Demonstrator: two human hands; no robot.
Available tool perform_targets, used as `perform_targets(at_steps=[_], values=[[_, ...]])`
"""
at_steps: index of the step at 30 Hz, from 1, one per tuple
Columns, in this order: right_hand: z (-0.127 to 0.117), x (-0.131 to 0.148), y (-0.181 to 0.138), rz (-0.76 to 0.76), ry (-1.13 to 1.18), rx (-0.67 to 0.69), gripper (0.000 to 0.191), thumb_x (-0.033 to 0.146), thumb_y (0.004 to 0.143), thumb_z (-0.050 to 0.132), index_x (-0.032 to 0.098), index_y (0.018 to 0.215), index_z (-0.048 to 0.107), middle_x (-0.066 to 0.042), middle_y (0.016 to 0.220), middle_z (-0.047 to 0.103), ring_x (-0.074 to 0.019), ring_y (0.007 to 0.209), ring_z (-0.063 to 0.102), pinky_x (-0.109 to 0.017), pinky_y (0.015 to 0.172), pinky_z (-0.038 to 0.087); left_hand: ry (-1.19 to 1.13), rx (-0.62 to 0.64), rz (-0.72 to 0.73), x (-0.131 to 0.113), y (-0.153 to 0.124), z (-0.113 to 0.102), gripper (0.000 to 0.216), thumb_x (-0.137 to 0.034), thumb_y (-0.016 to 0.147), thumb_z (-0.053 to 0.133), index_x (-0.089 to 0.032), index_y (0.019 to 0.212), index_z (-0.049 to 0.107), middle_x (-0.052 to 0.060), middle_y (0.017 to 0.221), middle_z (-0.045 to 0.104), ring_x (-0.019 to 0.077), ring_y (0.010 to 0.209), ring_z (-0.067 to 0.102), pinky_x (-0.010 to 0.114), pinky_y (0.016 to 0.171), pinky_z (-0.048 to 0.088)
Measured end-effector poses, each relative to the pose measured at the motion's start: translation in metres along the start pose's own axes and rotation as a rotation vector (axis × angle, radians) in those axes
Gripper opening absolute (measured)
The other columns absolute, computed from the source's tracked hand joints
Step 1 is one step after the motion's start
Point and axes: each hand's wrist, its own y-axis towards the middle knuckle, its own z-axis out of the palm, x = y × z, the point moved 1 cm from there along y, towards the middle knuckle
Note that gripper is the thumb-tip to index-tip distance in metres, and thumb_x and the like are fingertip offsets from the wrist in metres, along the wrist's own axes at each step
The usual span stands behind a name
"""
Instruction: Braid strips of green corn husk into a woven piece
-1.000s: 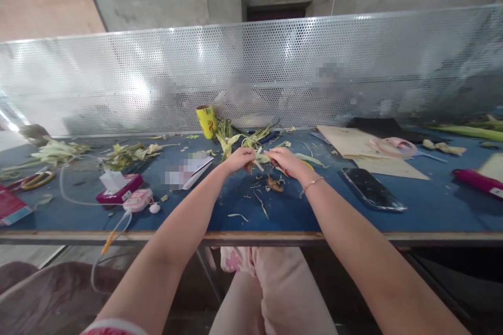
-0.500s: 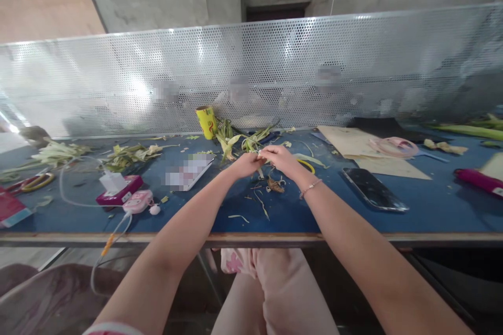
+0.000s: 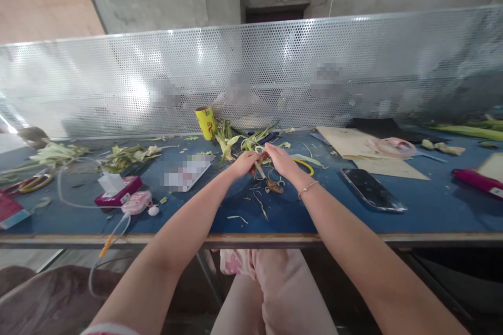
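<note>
Over the middle of the table, my left hand (image 3: 247,162) is closed, with a pale green leaf strip (image 3: 259,169) coming out below its fingers. Close on its right is my right hand (image 3: 280,160), its fingers bent together at the same strip; what lies between these fingertips is mostly hidden. A heap of long green and whitish leaves (image 3: 228,145) lies just beyond both hands. Brown dry scraps (image 3: 274,185) and thin shreds rest below them. Beside my right hand, a yellow scissors handle (image 3: 305,166) shows in part.
A yellow cardboard tube (image 3: 205,123) stands by the perforated metal screen (image 3: 275,52). Left are a white phone (image 3: 192,174), a purple power strip (image 3: 120,192) with cables, and more leaves (image 3: 129,156). Right are a black phone (image 3: 372,190), beige sheets (image 3: 404,167) and a tape roll (image 3: 393,147).
My hands have moved slightly apart from the fingertip-to-fingertip hold. The leaf strip shows more clearly between them. Things on the table stay where they were.
</note>
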Motion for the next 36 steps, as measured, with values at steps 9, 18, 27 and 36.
perform_targets(at_steps=[9,18,27,36], values=[[0.001,0.004,-0.001,-0.028,-0.051,0.043,0.031,0.046,0.081,0.048,0.020,0.066,0.049,0.001,0.067,0.055,-0.0146,0.067,0.048,-0.028,0.066,0.036,0.050,-0.015,0.067,0.005,0.001,-0.001,0.033,-0.030,0.084,0.051,-0.015,0.056,0.048,-0.004,0.043,0.049,0.0054,0.034,0.045,0.018,0.041,0.035],[0.001,-0.008,0.007,0.048,0.027,-0.098,0.022,0.041,0.079,0.052,0.019,0.084,0.055,-0.001,0.079,0.060,-0.0160,0.074,0.054,-0.029,0.071,0.040,0.076,-0.027,0.063,-0.002,-0.004,0.001,0.038,-0.034,0.088,0.049,-0.015,0.055,0.049,-0.005,0.039,0.046,0.0064,0.034,0.044,0.019,0.042,0.035],[0.002,-0.013,0.006,0.251,-0.167,0.043,0.025,0.033,0.083,0.049,0.021,0.061,0.055,-0.003,0.055,0.059,-0.0173,0.055,0.053,-0.030,0.060,0.037,0.093,-0.112,0.047,-0.006,-0.005,-0.001,0.037,-0.030,0.091,0.042,-0.017,0.058,0.048,-0.004,0.034,0.044,0.0086,0.034,0.045,0.020,0.044,0.036],[0.008,-0.007,0.000,0.480,0.255,0.137,0.029,0.037,0.084,0.043,0.020,0.071,0.064,-0.006,0.085,0.071,-0.0177,0.072,0.058,-0.030,0.064,0.039,0.089,0.024,0.140,0.001,-0.004,0.004,0.037,-0.035,0.090,0.044,-0.016,0.058,0.049,-0.005,0.040,0.044,0.0081,0.038,0.045,0.020,0.045,0.036]])
